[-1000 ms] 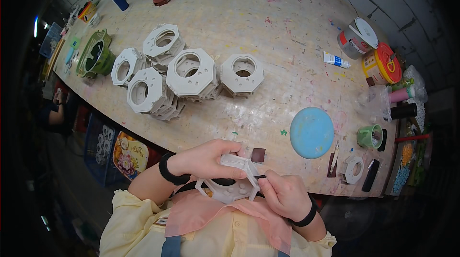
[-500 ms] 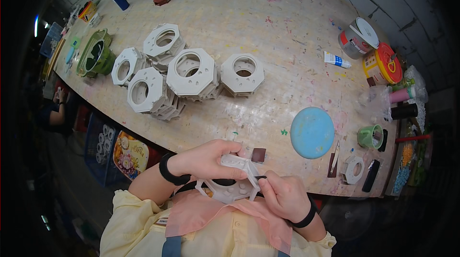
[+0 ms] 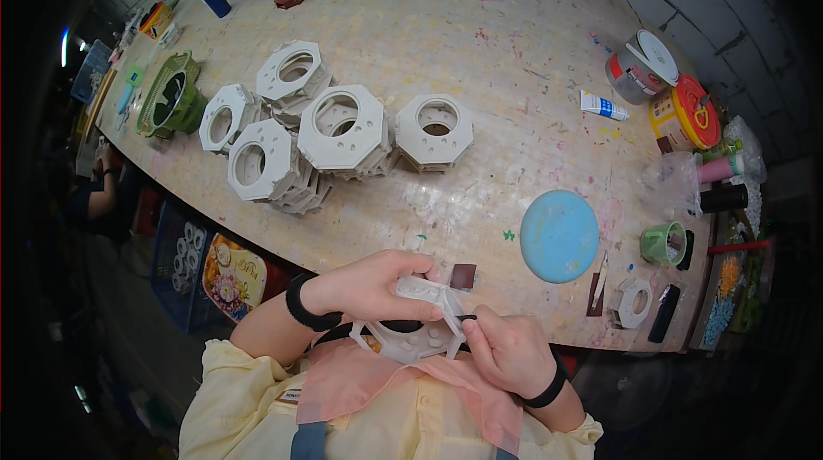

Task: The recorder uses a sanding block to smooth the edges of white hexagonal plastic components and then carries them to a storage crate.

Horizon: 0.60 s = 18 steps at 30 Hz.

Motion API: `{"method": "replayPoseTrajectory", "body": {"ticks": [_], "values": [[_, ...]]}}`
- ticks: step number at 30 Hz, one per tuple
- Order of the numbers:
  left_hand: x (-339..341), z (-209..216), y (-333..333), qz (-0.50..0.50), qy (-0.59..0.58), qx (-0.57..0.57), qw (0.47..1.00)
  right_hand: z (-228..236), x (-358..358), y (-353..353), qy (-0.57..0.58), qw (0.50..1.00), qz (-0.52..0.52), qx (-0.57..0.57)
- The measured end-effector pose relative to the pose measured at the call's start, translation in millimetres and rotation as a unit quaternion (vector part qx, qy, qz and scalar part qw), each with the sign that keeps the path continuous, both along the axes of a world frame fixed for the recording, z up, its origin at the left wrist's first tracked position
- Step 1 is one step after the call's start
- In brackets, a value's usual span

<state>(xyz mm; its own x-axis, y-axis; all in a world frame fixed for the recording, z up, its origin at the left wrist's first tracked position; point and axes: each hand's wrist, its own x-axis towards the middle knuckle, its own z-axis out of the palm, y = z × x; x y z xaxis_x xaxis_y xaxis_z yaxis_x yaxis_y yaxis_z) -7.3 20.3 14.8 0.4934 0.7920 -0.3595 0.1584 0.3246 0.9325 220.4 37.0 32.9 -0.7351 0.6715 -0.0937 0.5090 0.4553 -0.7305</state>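
My left hand [image 3: 373, 287] is closed on a pale grey octagonal frame [image 3: 417, 342] with a large round hole, held tilted at the table's near edge in front of my body. Against the frame's right wall rests the tip of a thin dark tool [image 3: 467, 318], pinched in my right hand [image 3: 513, 355]. Its handle is hidden in my fingers, so I cannot tell its exact kind. Just beyond the frame, a small brown square that looks like sandpaper [image 3: 463, 276] lies on the table.
Stacked octagonal frames [image 3: 343, 147] stand at centre left, beside a green basket [image 3: 189, 110]. To the right are a blue disc [image 3: 559, 237], a craft knife [image 3: 602, 276], a smaller frame [image 3: 634, 304], a green cup [image 3: 662, 243], a tube [image 3: 603, 107] and tubs [image 3: 643, 70]. Another person's arm [image 3: 103, 198] shows far left.
My hands, the frame and the tool hold nearly the same position. At the far left, the other person's arm has shifted slightly.
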Motion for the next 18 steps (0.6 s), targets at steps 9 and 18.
{"method": "replayPoseTrajectory", "body": {"ticks": [9, 18], "values": [[0.5, 0.2, -0.6, -0.005, 0.007, 0.005, 1.0, 0.4, 0.3, 1.1, -0.006, 1.0, 0.013, 0.003], [0.8, 0.6, -0.4, -0.013, 0.019, 0.007, 1.0, -0.8, 1.4, 1.9, -0.01, 1.0, 0.023, -0.002]]}}
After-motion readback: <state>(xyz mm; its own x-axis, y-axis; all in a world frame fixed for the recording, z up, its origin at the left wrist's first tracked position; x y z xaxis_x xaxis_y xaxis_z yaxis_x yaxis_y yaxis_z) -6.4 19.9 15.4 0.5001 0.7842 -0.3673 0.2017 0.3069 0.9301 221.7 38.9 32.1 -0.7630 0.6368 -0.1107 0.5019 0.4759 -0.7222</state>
